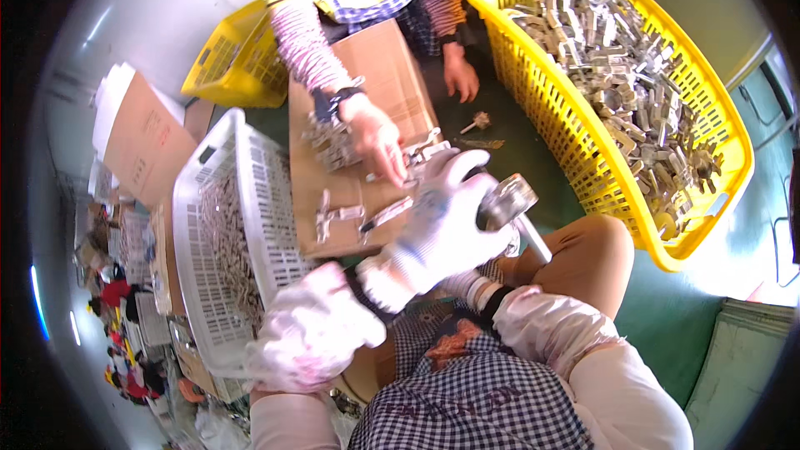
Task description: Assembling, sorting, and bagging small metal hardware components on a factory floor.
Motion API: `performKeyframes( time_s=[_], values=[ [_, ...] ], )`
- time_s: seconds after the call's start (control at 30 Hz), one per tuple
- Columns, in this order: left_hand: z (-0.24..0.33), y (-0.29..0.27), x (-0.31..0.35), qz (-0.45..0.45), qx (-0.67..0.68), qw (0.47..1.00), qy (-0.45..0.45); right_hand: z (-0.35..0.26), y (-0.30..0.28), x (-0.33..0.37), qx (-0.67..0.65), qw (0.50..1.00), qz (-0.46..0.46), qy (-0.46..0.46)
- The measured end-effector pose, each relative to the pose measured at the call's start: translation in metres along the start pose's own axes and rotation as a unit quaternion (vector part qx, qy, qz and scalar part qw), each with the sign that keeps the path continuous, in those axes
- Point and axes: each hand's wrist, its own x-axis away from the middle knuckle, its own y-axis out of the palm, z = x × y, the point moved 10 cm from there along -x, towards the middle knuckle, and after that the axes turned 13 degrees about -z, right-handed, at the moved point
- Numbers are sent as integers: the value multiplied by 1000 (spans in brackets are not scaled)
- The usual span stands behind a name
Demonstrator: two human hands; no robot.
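Note:
My left hand (446, 221), in a white knit glove, reaches across above my lap, fingers curled against a shiny silver metal fitting (510, 202). A pale, straight rod-like piece (533, 239) extends below the fitting; whether the two are joined is unclear. My right hand is mostly hidden behind the left one, with only its gloved wrist (467, 285) showing, so its fingers cannot be made out. Beyond my left hand lies a flattened cardboard sheet (379, 58) bearing small metal parts (340, 213) and a dark pen-like marker (387, 213). A co-worker's hand (379, 143) touches parts there.
A yellow basket (546, 108) heaped with metal pieces stands at right. On the left is a white basket (271, 208) of small metal parts, with another yellow basket (237, 58) behind. One loose part (477, 122) lies on the green floor (533, 175). A cardboard box (148, 142) stands far left.

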Motion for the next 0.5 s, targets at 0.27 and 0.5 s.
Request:
performKeyframes(
  time_s=[0.27, 0.5],
  values=[
    [-109, 149, -135, -215, -63, 927, -302, -5, 5, -6, -129, 989, -25, 61],
    [-139, 123, -166, -206, -91, 908, -353, 10, 33, -4, -634, 769, 12, 87]
  ],
)
